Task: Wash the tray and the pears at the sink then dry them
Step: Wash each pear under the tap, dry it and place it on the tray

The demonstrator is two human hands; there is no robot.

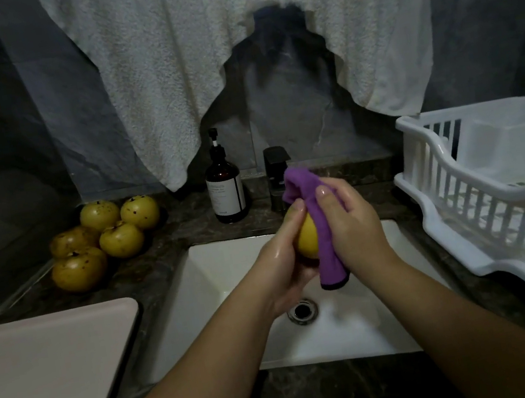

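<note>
Yellow, smooth-skinned pear (pixel 306 238) held above the white sink (pixel 218 275), just forward of the drain (pixel 302 311). Cupped from below and behind by the left hand (pixel 286 264), fingers curled round its near side, skin glistening wet. Wrapped over top and right flank by a purple microfibre cloth (pixel 318 220), pressed on by the right hand (pixel 349 219) with fingers and thumb curled into the fabric (drying, by the look of it). Probably firm, fairly heavy for its size and slick while damp; best gripped round the widest part through the cloth rather than bare, and kept low over the basin against a drop and a bruise. Soft, limp cloth, one corner hanging below the palm.

Further out: five more pears (pixel 106 240), speckled brown, heaped on the dark counter at left on what looked like a clear tray, its edge barely discernible. Amber pump bottle (pixel 226 192) and black tap (pixel 278 175) behind the sink. White dish rack (pixel 496 194) at right, pale board (pixel 39 368) at near left, white towel (pixel 195 53) hung above.
</note>
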